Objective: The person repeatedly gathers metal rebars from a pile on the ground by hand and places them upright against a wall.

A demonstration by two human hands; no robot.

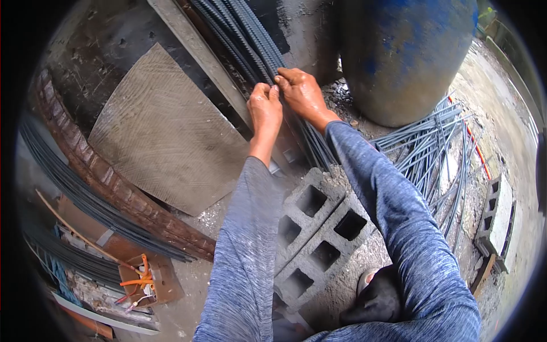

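- Grey ribbed steel bars (250,43) run in a long bundle under both hands, slanting down towards the concrete blocks (336,242).
- Left hand (265,114) is right over the bundle, thumb and fingers drawn together at the tips, wrist bent up from the sleeve.
- Right hand (305,100) sits just beside it, fingers curled in and thumb pressed close; the two hands almost meet.
- Whatever is pinched there, if anything, is too small to make out, so I cannot tell whether it is a bar or something thinner.
- Looks to me like close, two-handed fingerwork at the bars, with neither hand hauling on the whole bundle.
- Any move from this hold calls for both hands working in step, tips kept firm, knuckles clear of the rough ribs.
- Beyond the right hand stands a big blue drum (404,54), with loose rods (419,151) heaped near its foot.
- Over on the left, a flat board (165,125) lies beside a metal beam (199,54).
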